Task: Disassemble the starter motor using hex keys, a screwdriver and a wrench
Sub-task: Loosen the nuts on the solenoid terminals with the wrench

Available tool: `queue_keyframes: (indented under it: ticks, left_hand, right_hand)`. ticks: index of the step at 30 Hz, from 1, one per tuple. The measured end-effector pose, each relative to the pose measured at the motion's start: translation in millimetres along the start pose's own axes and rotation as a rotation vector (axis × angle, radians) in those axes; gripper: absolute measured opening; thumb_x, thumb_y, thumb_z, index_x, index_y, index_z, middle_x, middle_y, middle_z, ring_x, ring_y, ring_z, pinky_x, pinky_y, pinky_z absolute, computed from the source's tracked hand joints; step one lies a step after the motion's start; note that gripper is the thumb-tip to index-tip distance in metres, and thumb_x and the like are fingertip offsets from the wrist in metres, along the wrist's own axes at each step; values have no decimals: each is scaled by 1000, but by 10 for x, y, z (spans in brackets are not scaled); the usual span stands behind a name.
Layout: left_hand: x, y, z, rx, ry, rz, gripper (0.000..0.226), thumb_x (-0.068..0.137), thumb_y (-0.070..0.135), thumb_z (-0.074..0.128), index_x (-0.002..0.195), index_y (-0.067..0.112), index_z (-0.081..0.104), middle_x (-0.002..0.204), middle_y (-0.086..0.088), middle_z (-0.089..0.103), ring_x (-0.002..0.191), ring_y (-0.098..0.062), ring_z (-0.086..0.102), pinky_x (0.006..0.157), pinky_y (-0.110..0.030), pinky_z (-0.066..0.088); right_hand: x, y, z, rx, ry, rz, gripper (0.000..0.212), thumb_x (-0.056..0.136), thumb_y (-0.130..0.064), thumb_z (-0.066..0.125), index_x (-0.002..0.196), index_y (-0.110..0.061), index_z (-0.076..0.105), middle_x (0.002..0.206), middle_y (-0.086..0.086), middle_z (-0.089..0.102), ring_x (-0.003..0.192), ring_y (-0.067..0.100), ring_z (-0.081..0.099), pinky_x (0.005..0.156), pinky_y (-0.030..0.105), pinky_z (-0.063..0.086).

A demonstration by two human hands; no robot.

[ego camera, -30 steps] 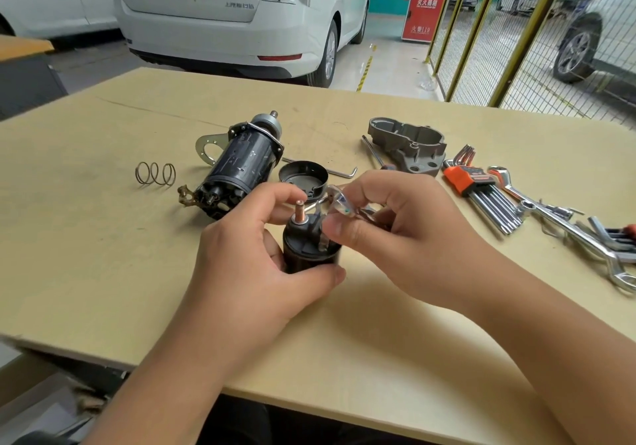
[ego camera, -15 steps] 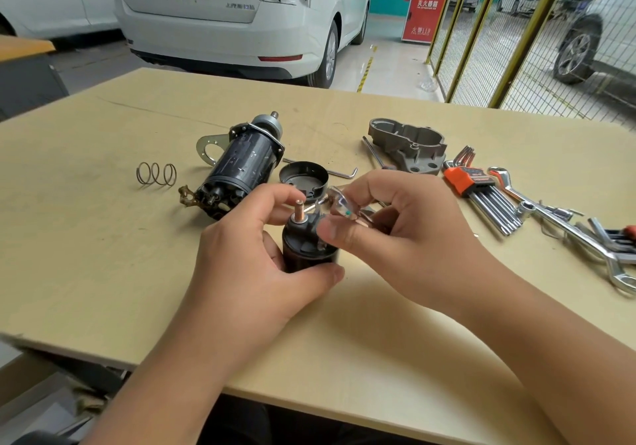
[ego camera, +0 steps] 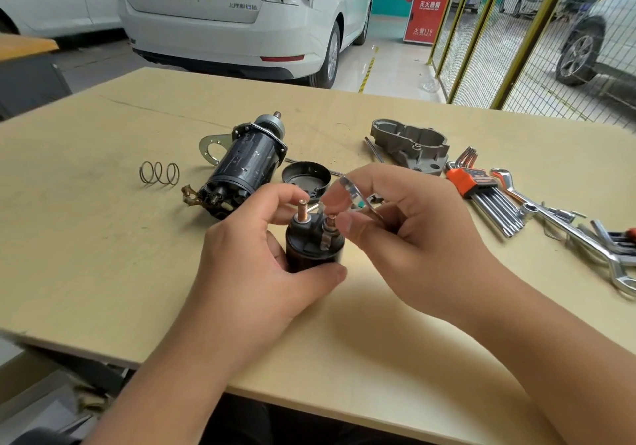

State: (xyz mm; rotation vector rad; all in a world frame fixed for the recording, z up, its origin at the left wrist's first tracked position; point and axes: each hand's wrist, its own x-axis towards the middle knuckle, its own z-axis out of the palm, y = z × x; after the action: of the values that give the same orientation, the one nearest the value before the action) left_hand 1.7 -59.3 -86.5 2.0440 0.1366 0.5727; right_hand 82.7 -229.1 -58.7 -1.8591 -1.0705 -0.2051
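Black solenoid [ego camera: 311, 248]: stands upright on the plywood table [ego camera: 103, 238] near the front edge, its two copper terminal studs [ego camera: 303, 211] pointing up, so the nuts face the person.
Left hand [ego camera: 261, 265]: wraps the solenoid body, thumb curled across the front near its base and fingers round the back; judged a steadying grip, so the can does not spin under turning force.
Right hand [ego camera: 409, 234]: fingers curled, thumb and forefinger pinching the bright head of a small wrench [ego camera: 354, 191] just above the right-hand stud [ego camera: 329, 226]; whether it is seated on a nut, I cannot tell.
Step in hand: probably loosening the terminal nut on that stud.
Motor body [ego camera: 246, 165]: lies on its side behind the hands, brush end towards the person, parked out of the working space.
Round black end cap [ego camera: 305, 177]: sits open side up just beside the motor body, already off.
Coil spring [ego camera: 159, 173]: lies alone to the left, well apart.
Grey cast housing [ego camera: 411, 145]: rests at the far right, already separated.
Hex key set [ego camera: 481, 191]: orange holder, keys fanned, within the right hand's reach.
Loose wrenches [ego camera: 585, 238]: spread along the right edge of the table.
Risk: the short wrench may slip off the small nut.
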Motion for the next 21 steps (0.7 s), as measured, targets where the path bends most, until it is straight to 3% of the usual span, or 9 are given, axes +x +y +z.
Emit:
queue_keyframes:
  ticks: [3, 7, 13, 17, 21]
  left_hand:
    - [-9, -4, 5, 6, -11, 6, 67, 49, 48, 88, 109, 49, 61, 91, 16, 71, 44, -9, 50, 53, -17, 43]
    - [-5, -2, 9, 5, -8, 9, 67, 48, 48, 88, 109, 49, 61, 85, 14, 71, 44, -9, 50, 53, -15, 41]
    - [3, 7, 4, -12, -7, 1, 65, 48, 47, 89, 108, 47, 63, 93, 22, 70, 43, -7, 48, 50, -13, 38]
    - [13, 5, -1, -41, -20, 9, 67, 45, 55, 83, 108, 49, 62, 96, 18, 71, 44, -8, 50, 51, -16, 41]
    - [10, 0, 6, -16, -19, 14, 67, 47, 51, 86, 108, 49, 61, 97, 17, 71, 46, -10, 52, 54, -19, 44]
  right_hand:
    - [4, -8, 23, 69, 34, 27, 8, 87, -14, 74, 93, -11, 71, 79, -3, 67, 52, 1, 52, 53, 7, 32]
    - [18, -1, 20, -8, 80, 63, 14, 83, -21, 80, 89, -12, 71, 74, -1, 66, 52, 7, 46, 52, 19, 35]
    - [-4, -36, 6, -14, 54, 23, 14, 88, 3, 72, 92, -10, 70, 64, -26, 57, 42, 3, 41, 48, 6, 26]
    - [-6, -105, 39, -10, 90, 64, 14, 84, -13, 82, 93, -16, 72, 80, -11, 69, 55, -4, 56, 52, 5, 34]
    - [-4, -84, 47, -51, 142, 96, 18, 79, -15, 87, 88, -19, 72, 77, -9, 69, 57, 1, 57, 54, 8, 35]
